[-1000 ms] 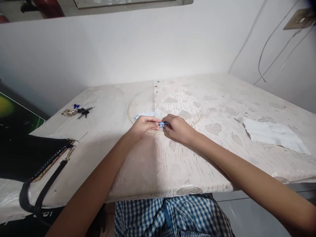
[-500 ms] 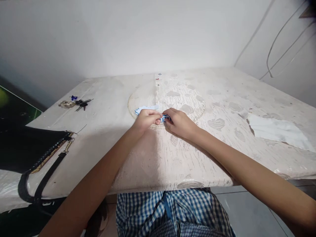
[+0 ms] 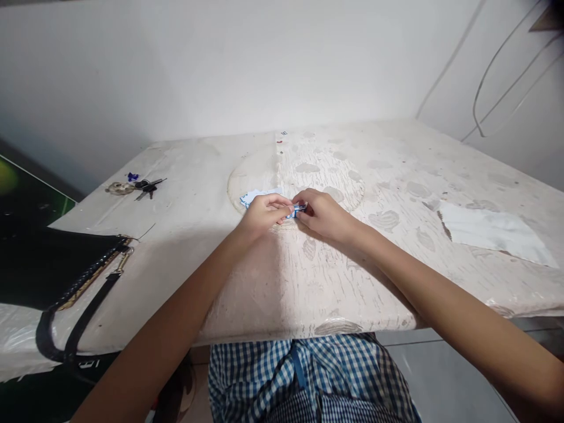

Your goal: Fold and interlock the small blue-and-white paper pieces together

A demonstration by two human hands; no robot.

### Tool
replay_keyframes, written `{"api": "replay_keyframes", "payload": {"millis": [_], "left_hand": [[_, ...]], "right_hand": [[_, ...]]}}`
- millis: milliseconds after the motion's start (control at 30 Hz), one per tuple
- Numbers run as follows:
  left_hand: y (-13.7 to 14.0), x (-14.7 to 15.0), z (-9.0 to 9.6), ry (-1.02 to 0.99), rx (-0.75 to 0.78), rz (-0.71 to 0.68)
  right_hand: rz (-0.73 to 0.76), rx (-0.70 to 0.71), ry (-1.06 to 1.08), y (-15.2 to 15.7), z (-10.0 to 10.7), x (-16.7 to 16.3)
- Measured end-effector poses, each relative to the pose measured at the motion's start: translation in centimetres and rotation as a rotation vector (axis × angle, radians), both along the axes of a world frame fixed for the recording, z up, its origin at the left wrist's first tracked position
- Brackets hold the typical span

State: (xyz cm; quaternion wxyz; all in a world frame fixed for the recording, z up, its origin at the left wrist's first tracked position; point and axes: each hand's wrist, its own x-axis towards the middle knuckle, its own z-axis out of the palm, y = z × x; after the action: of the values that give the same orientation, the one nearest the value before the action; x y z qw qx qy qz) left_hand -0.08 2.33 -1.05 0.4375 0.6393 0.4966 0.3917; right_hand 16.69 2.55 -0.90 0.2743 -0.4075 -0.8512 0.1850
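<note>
Both hands meet over the middle of the table, pinching a small piece of blue-and-white printed paper [image 3: 292, 214] between them. My left hand [image 3: 264, 214] is closed on its left end, thumb on top. From the right, my right hand [image 3: 321, 212] pinches the other end with thumb and fingers. Just behind my left hand lies more white paper with a blue printed edge [image 3: 258, 194], partly covered by that hand. Whether the two bits of paper are joined cannot be made out.
A bunch of keys [image 3: 147, 187] with a fob and a small blue item [image 3: 132, 176] lie at the left. A black bag [image 3: 57, 264] with a strap rests nearer. At right is a torn white cloth or paper piece [image 3: 493, 232]. A white wall [image 3: 282, 64] stands behind the table [image 3: 247, 294].
My fingers have shifted slightly on the printed paper, and the left fingers have lifted and loosened a little. The paper looks tilted slightly differently between the hands.
</note>
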Motion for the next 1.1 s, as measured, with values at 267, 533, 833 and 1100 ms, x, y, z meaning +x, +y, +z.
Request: {"api": "replay_keyframes", "payload": {"millis": [267, 533, 833, 1100], "left_hand": [[0.0, 0.2, -0.1, 0.033, 0.021, 0.005], [-0.1, 0.2, 0.1, 0.046, 0.019, -0.002], [0.0, 0.1, 0.0, 0.052, 0.032, -0.007], [-0.1, 0.0, 0.1, 0.066, 0.03, -0.001]], "right_hand": [[0.038, 0.009, -0.079, 0.2, 0.7, 1.7], [0.032, 0.039, -0.123, -0.1, 1.4, 2.1], [0.038, 0.04, -0.134, 0.0, 1.4, 2.2], [-0.089, 0.007, -0.103, 0.0, 2.2, 2.5]]}}
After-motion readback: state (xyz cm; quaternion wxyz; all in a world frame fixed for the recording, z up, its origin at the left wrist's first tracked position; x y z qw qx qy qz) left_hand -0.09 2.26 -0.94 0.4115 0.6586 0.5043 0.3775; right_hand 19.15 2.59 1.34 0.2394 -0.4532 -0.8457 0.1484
